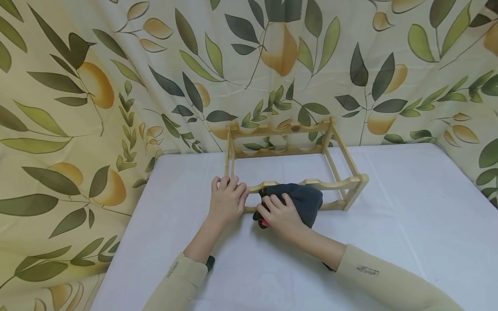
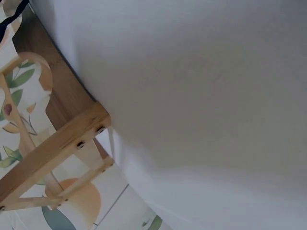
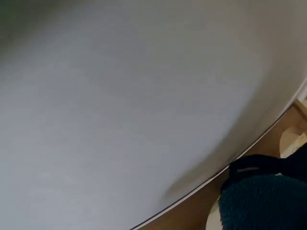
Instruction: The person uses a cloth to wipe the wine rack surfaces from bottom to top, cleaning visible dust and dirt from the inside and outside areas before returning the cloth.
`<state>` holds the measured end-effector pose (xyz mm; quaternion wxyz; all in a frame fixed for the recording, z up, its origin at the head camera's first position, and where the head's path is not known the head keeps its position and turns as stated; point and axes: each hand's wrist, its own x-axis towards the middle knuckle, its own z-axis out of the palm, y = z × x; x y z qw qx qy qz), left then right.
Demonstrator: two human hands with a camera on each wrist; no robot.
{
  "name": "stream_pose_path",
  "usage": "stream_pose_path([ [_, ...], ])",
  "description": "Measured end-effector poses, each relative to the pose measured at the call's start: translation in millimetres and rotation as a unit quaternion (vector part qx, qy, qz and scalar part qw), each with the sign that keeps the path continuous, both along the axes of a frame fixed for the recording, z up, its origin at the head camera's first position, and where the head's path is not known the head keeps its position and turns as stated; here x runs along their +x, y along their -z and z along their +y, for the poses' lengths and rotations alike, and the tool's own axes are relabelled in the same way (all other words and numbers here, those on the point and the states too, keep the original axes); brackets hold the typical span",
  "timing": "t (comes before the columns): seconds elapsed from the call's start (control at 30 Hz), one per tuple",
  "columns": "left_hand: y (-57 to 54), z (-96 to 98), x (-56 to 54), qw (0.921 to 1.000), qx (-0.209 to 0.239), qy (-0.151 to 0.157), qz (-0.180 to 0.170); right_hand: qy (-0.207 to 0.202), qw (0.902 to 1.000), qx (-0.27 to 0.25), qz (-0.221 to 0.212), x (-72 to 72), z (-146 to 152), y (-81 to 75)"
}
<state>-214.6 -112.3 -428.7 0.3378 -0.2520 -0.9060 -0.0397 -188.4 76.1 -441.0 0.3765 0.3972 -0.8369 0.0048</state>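
Note:
A light wooden rack (image 1: 352, 183) with scalloped rails stands on the white-covered table; its end frame (image 2: 53, 151) shows in the left wrist view. At the rack's front left corner, my left hand (image 1: 227, 201) grips the frame with fingers curled over the top rail. My right hand (image 1: 282, 216) holds a dark navy cloth (image 1: 307, 201) against the front rail, fingers bent over it. A small pink-red patch and black bits show at the cloth's left end. In the right wrist view the fuzzy cloth (image 3: 268, 203) has a dark loop; the right fingers are outside that view.
White cloth (image 1: 408, 242) covers the table under the rack and on both sides of it. A curtain (image 1: 249, 65) printed with leaves and fruit hangs close behind the rack and along the left side.

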Motion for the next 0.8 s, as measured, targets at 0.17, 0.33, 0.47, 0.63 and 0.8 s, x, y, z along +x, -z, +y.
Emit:
stream_pose_path([
  [0.17, 1.0, 1.6, 1.2, 0.9998, 0.016, -0.001, -0.011, -0.012, 0.9998, -0.002, -0.013, 1.5, 4, -0.2],
  [0.33, 1.5, 1.3, 0.0, 0.9996, 0.025, 0.01, -0.003, -0.034, 0.9991, -0.025, -0.003, 5.7, 6, -17.3],
  [0.47, 2.0, 0.4, -1.4, 0.9995, 0.025, 0.017, 0.001, -0.042, 0.9981, -0.042, 0.011, 3.7, 9, -43.4],
  [0.63, 2.7, 0.8, -2.0, 0.9996, 0.023, 0.018, -0.001, -0.036, 0.9961, -0.078, 0.02, -15.5, 20, -82.2],
  [0.8, 2.9, -0.2, 3.7, 0.9991, 0.03, 0.029, 0.014, -0.02, 0.996, -0.088, 0.004, -37.7, 30, -115.9],
])
